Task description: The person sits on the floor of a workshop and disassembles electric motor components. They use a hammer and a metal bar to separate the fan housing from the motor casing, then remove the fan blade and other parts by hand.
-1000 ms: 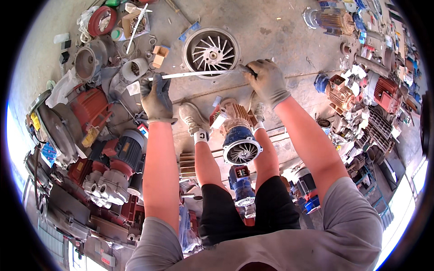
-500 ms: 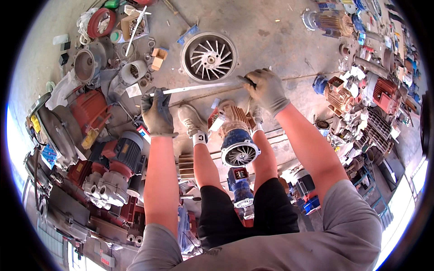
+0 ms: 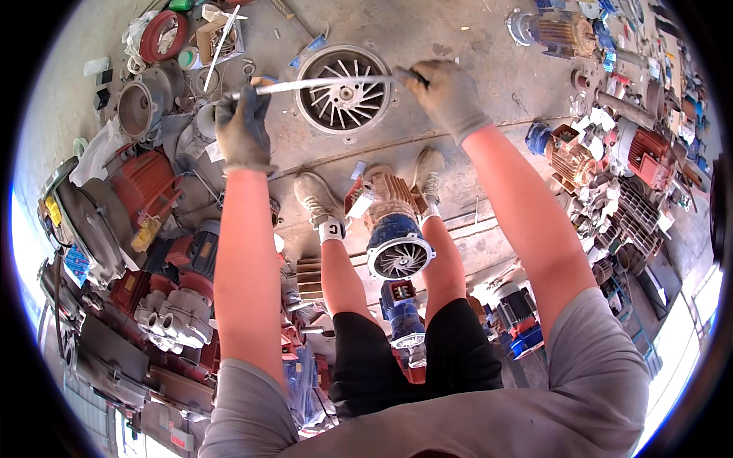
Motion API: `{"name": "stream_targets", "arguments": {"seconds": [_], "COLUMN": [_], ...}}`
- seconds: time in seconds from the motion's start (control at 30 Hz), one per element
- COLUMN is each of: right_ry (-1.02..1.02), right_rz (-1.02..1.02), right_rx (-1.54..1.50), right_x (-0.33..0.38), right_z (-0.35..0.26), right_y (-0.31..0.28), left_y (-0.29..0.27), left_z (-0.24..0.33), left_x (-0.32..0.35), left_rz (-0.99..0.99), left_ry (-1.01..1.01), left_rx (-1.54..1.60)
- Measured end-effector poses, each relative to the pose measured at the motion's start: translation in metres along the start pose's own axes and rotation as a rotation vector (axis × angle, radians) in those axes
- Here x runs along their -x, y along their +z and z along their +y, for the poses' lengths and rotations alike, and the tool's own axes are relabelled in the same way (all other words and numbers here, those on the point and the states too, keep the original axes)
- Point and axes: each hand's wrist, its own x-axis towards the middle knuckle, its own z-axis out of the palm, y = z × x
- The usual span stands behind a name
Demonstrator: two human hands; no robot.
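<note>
Both my hands wear grey work gloves. Between them stretches a long, thin white strip [image 3: 313, 84], bowed a little and crossing over a round metal housing [image 3: 305, 109] with curved radial vanes inside. My left hand [image 3: 244, 131] is closed on the strip's left end, thumb up. On the right side, my right hand [image 3: 444, 95] pinches the other end, with something dark at its fingertips that I cannot make out. Whether the strip touches the housing cannot be told. Below, between my legs, stands a rusty motor with a blue flange [image 3: 397, 229].
A hammer-like tool with a blue head [image 3: 309, 49] lies beyond the housing. To the left are a cardboard box of small parts [image 3: 217, 38], a ring-shaped casting [image 3: 137, 107] and red motors [image 3: 145, 183]. More motors [image 3: 569, 156] and scattered parts crowd the right.
Both hands have moved away from me and the left one further left. The strip, earlier on the near side of the housing, now crosses over its upper part.
</note>
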Motion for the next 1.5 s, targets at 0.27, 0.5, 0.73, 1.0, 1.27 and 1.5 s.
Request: {"name": "stream_targets", "arguments": {"seconds": [0.27, 0.5, 0.73, 1.0, 1.27, 1.5], "right_ry": [-0.084, -0.19, -0.403, -0.382, -0.393, -0.421], "right_rz": [0.271, 0.193, -0.067, -0.221, -0.022, 0.053], "right_rx": [0.116, 0.159, 0.206, 0.054, 0.094, 0.139], "right_x": [-0.035, 0.004, 0.135, 0.286, 0.307, 0.339], "right_z": [0.014, 0.007, -0.001, 0.015, 0.024, 0.027], "right_y": [0.009, 0.01, 0.022, 0.036, 0.065, 0.079], "left_y": [0.03, -0.024, -0.083, -0.137, -0.152, -0.171], "left_z": [0.015, -0.009, -0.047, -0.121, -0.134, -0.154], "left_x": [-0.031, 0.045, 0.258, 0.443, 0.401, 0.434], "left_rz": [-0.006, 0.026, 0.388, 0.461, 0.327, 0.307], "left_ry": [-0.022, 0.017, -0.14, -0.277, -0.106, -0.044], "left_rx": [0.021, 0.023, -0.05, 0.149, 0.122, 0.114]}}
